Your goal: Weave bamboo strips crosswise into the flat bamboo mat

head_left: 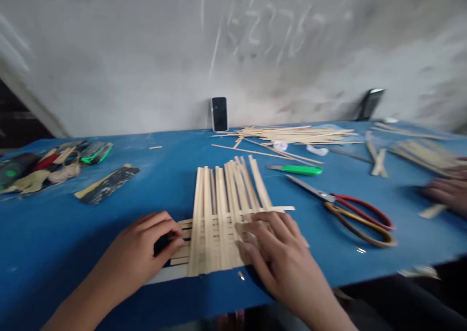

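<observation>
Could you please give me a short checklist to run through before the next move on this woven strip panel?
1. Left hand on the left edge of the woven panel of wooden strips: ok.
2. Right hand flat on the panel: ok.
3. Upright strips parallel at the far end: not ok, they splay and lean.
4. Top crosswise strip flush at the right side: not ok, it juts out.
5. Scissors apart from the panel: ok.
6. Co-worker's hand apart from the panel: ok.
</observation>
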The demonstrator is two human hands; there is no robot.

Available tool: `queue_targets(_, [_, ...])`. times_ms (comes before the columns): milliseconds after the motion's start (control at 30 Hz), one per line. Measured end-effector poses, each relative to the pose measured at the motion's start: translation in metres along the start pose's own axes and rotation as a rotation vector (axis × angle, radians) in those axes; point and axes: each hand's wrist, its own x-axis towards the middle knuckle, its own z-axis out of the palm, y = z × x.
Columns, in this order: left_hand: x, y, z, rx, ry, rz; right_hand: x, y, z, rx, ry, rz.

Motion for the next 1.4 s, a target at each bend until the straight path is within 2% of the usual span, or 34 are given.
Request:
queue_targets(133, [0.004,-0.010,0.003,0.019,0.080,-0.007,-0.002,0.007,-0.011,0.135,0.163,0.041])
queue_targets(167, [0.006,-0.011,0.003,0.015,0.064,-0.014,-0.003,0.013,-0.018,0.160,0.189,0.062])
queue_targets(233, [0.009,-0.012,0.001,-0.005,0.063,-0.024,-0.006,0.029,-0.032,0.166,0.192,0.172])
queue_targets(333, [0.008,-0.006,-0.006,-0.027,0.058,-0.030,-0.010,0.053,-0.050,0.132,0.267,0.323])
queue_targets(433, [0.005,0.003,-0.014,-0.010,0.032,-0.032,-0.012,0.066,-0.053,0.147,0.305,0.405])
queue_targets(600, [0.002,0.010,-0.019,0.008,0.003,-0.034,-0.012,0.066,-0.048,0.184,0.248,0.410])
queue_targets(767, [0.004,0.008,-0.017,0.052,0.031,-0.044,-0.011,0.063,-0.052,0.175,0.208,0.444])
queue_targets(867, [0.002,0.017,-0.020,0.119,0.024,-0.063,-0.010,0.063,-0.054,0.201,0.171,0.456])
queue_targets(1067, [0.001,0.035,-0.035,0.197,-0.103,-0.062,-0.010,0.076,-0.057,0.317,-0.031,0.404])
queue_targets(1200, [0.015,0.027,-0.046,0.146,-0.252,-0.049,-0.009,0.082,-0.057,0.310,-0.152,0.347])
queue_targets(1400, [0.047,0.012,-0.046,0.088,-0.437,0.001,-0.009,0.084,-0.054,0.257,-0.191,0.265])
